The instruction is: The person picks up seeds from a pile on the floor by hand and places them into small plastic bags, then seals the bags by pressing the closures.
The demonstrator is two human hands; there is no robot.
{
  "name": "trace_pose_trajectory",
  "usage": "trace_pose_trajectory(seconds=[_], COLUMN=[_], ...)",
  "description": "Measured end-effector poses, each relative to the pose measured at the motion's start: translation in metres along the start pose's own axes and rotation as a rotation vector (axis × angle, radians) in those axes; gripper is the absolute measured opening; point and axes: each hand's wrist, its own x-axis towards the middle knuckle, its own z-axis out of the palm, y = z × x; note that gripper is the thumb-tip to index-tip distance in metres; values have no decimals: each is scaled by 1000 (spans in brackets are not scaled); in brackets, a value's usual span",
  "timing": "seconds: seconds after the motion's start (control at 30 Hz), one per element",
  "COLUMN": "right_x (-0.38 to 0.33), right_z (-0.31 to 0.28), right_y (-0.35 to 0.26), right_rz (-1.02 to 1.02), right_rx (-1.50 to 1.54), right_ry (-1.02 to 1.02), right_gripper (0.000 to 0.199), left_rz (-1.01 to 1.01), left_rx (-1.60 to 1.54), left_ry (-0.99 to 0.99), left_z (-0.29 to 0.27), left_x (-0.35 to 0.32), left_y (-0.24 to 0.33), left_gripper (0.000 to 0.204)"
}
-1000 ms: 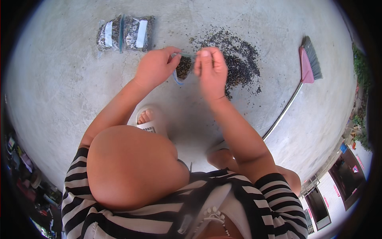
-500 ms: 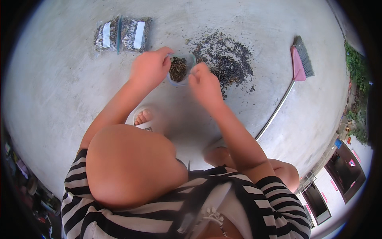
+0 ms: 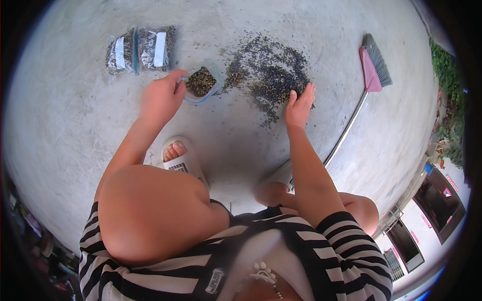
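Two full clear plastic bags [image 3: 140,48] and a pink broom [image 3: 372,67] lie near the dark seed pile [image 3: 268,78]. The left hand [image 3: 160,98] pinches the open clear bag of seeds [image 3: 202,83]. The right hand [image 3: 299,105] rests flat, fingers spread, on the pile.

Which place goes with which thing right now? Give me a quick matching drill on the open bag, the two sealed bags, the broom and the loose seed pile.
Things:
1. open bag
2. two sealed bags
3. broom
4. seed pile

Places:
A. lying on the concrete at the far right
B. under the fingertips of the right hand
C. side by side at the far left, touched by neither hand
D. held open by the left hand

Pairs: 1-D, 2-C, 3-A, 4-B
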Motion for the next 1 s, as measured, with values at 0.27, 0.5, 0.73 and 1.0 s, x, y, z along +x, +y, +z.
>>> trace_pose_trajectory(seconds=[0.27, 0.5, 0.73, 1.0], right_x=[29, 77, 128, 56], right_z=[36, 31, 37, 12], right_y=[-71, -56, -46, -58], right_rz=[-178, -246, -645, -871], right_rx=[89, 290, 239, 222], right_ry=[-118, -68, -341, -478], right_gripper=[61, 48, 45, 41], left_rz=[-43, -46, -50, -43], left_rx=[-99, -84, -145, -132], left_ry=[-36, -52, -87, -78], left_z=[2, 1, 5, 2], left_x=[12, 14, 19, 20], left_y=[3, 0, 1, 3], left_gripper=[22, 21, 21, 22])
